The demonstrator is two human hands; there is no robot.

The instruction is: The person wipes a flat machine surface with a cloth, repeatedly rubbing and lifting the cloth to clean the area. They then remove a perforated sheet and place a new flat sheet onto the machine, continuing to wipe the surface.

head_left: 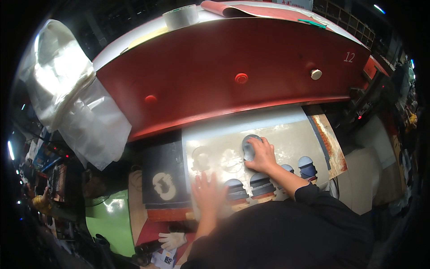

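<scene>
A pale, glossy, translucent sheet (291,134) lies on a dark board (154,157) under a red machine beam. My right hand (263,157) has its fingers curled round a grey oval cutting die (249,151), which stands on the sheet. To the die's left, two rounded outlines (200,158) mark the sheet. Along its near edge are several shaped holes (262,184) with dark material showing through. My left hand (209,193), somewhat blurred, rests over the near left part of the sheet with its fingers spread, holding nothing. A pale ring-shaped piece (164,186) lies on the board at left.
The wide red beam (201,76) with round knobs spans the far side; a tape roll (181,17) and red sheeting (251,11) lie on top. Clear plastic (89,116) hangs at left. A white glove (172,240) and a green sheet (111,219) are at lower left.
</scene>
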